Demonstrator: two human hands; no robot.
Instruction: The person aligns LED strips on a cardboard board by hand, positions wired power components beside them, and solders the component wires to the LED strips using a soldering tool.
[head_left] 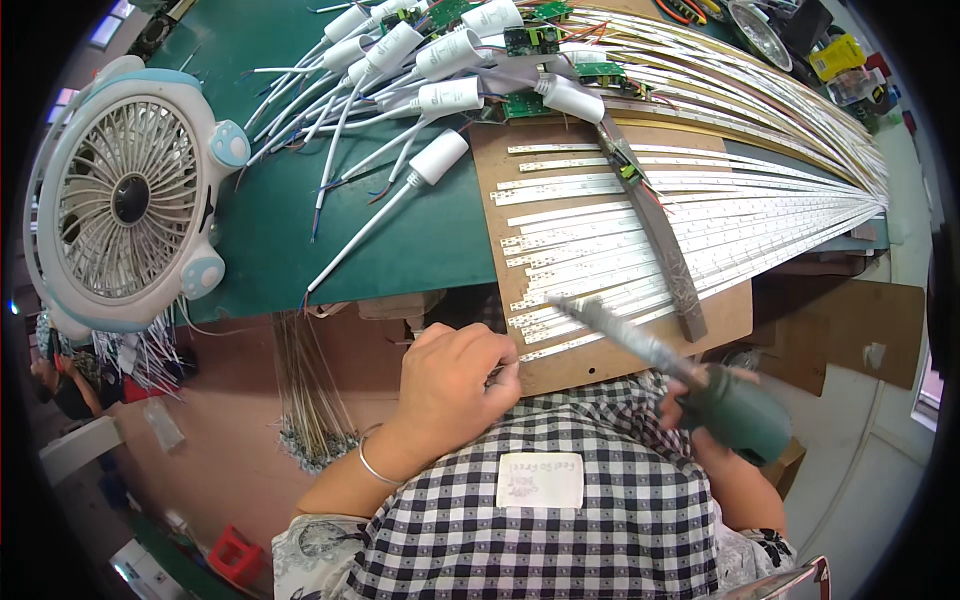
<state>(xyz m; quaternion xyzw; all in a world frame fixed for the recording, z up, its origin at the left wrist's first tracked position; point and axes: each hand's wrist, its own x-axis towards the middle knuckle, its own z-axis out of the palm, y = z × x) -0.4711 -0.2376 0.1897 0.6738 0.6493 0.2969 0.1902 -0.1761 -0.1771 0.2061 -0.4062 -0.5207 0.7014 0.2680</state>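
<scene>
Pale strips (590, 237) fanned on brown board (560, 378), which juts past near edge of tabletop (400, 255); grey bar (655, 235) across them, probably weighting them flat. Right hand (704, 444) wrapped round green-handled tool (742, 415), blurred tip over left ends. Left hand (458, 375) curled at board's near-left corner; cannot tell whether gripping.

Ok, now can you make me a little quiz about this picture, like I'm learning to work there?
1. Which hand holds the green-handled tool?
2. True or false: the fan is at the right end of the table.
3. What lies across the white strips?
a) a spoon
b) a dark bar
c) a towel

Key: 1. The right hand. 2. False, it is at the left. 3. b.
</scene>
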